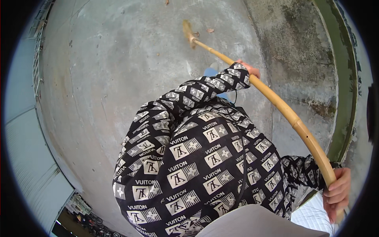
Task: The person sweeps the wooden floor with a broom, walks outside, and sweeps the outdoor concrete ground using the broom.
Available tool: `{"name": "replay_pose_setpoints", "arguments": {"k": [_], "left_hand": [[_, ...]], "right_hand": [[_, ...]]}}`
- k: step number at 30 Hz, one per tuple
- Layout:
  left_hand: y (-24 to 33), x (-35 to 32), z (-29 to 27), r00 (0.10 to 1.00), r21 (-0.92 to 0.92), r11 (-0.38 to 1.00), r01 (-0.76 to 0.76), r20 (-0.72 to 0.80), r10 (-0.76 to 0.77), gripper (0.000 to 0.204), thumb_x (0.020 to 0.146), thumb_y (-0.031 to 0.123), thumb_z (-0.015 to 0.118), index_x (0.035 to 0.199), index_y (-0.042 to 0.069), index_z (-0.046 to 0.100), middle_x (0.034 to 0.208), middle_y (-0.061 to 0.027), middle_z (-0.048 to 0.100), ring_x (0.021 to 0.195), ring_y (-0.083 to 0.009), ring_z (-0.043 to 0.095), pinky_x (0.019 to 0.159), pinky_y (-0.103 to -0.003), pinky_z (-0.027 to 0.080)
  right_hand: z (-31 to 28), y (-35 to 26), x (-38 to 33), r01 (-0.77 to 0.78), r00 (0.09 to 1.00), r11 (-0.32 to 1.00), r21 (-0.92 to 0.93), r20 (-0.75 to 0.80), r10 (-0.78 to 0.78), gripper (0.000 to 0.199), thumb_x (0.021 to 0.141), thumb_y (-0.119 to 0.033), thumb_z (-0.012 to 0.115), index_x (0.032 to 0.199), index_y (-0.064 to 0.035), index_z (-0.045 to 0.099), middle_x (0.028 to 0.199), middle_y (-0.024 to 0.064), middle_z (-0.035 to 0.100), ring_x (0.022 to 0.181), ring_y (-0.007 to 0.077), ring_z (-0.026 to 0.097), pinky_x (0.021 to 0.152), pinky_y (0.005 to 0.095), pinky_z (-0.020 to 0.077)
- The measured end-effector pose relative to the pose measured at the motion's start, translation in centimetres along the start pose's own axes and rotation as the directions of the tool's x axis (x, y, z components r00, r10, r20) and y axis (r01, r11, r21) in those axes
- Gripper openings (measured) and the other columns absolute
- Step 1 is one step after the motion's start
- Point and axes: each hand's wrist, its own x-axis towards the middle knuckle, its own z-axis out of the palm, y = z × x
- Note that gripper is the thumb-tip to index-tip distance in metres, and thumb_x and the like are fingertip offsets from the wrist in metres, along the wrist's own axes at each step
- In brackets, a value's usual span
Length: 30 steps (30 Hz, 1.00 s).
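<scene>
A long broom with a bamboo handle (298,124) runs diagonally from the lower right to the top middle. Its straw-coloured head (187,29) is at the far end on the concrete floor, smeared by motion. My left hand (251,71) is wrapped round the handle about midway, its fingers partly hidden by the patterned sleeve. At the near end, low on the right, my right hand (338,193) grips the handle with curled fingers. A brown dry leaf (210,30) lies just right of the broom head.
Grey concrete floor (98,67) spreads ahead and left. On the right runs a stained concrete strip (300,47), then a channel of green water (345,79). A white panel wall (31,154) borders the left. Parked bikes (96,225) show at the lower left.
</scene>
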Motion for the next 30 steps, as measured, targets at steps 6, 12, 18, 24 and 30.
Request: {"name": "replay_pose_setpoints", "arguments": {"k": [6, 12, 18, 24, 30], "left_hand": [[-10.5, -11.1, 2.5, 0.935, -0.347, 0.87, -0.351, -0.085, 0.344, 0.029, 0.064, 0.014, 0.061, 0.092, 0.022, 0.064, 0.083, -0.0014, 0.066, 0.086, -0.0231, 0.061, 0.077, -0.04, 0.044], [-4.3, -3.7, -1.3, 0.966, -0.256, 0.933, -0.255, -0.11, 0.234, 0.021, 0.07, 0.016, 0.064, 0.091, 0.019, 0.064, 0.08, -0.0029, 0.065, 0.081, -0.0247, 0.061, 0.076, -0.036, 0.045], [-3.3, -1.5, -0.2, 0.986, -0.053, 0.985, 0.164, 0.038, -0.163, 0.012, 0.069, 0.018, 0.061, 0.08, 0.015, 0.063, 0.076, -0.0065, 0.064, 0.079, -0.0252, 0.062, 0.074, -0.037, 0.045], [-7.2, -6.8, -4.3, 0.915, 0.285, 0.898, 0.336, 0.129, -0.383, 0.019, 0.07, 0.019, 0.059, 0.088, 0.021, 0.065, 0.078, -0.006, 0.066, 0.081, -0.0243, 0.063, 0.079, -0.039, 0.045], [-1.1, -2.0, -0.7, 0.989, 0.043, 0.991, 0.124, 0.076, -0.127, 0.022, 0.066, 0.01, 0.061, 0.087, 0.016, 0.066, 0.076, -0.0078, 0.066, 0.074, -0.0264, 0.064, 0.071, -0.034, 0.05]], "right_hand": [[31.3, 7.7, 3.7, -0.117, 0.826, 0.879, -0.461, 0.447, 0.344, 0.039, 0.08, -0.056, 0.055, 0.066, -0.0209, 0.044, 0.057, -0.0071, 0.05, 0.047, 0.0086, 0.048, 0.057, 0.0248, 0.0422], [17.1, 1.7, 11.8, -0.249, 0.742, 0.726, -0.641, 0.354, 0.568, 0.038, 0.077, -0.055, 0.061, 0.071, -0.0193, 0.05, 0.064, -0.0074, 0.053, 0.055, 0.0078, 0.053, 0.064, 0.024, 0.0464], [-0.1, 3.3, -1.4, -0.117, 0.989, 0.993, -0.013, 0.091, 0.118, 0.031, 0.085, -0.037, 0.061, 0.071, -0.0127, 0.047, 0.062, -0.0017, 0.055, 0.056, 0.0134, 0.057, 0.065, 0.0299, 0.051], [0.4, 8.0, -6.4, -0.433, 0.81, 0.882, 0.187, -0.349, 0.472, 0.028, 0.093, -0.029, 0.046, 0.071, -0.0133, 0.04, 0.065, -0.0014, 0.048, 0.06, 0.0156, 0.051, 0.079, 0.0412, 0.041], [-4.8, 0.5, -4.9, -0.3, 0.93, 0.954, 0.012, -0.218, 0.296, 0.031, 0.092, -0.042, 0.043, 0.074, -0.0179, 0.038, 0.058, -0.0081, 0.046, 0.056, 0.0077, 0.048, 0.071, 0.0284, 0.0365]]}}
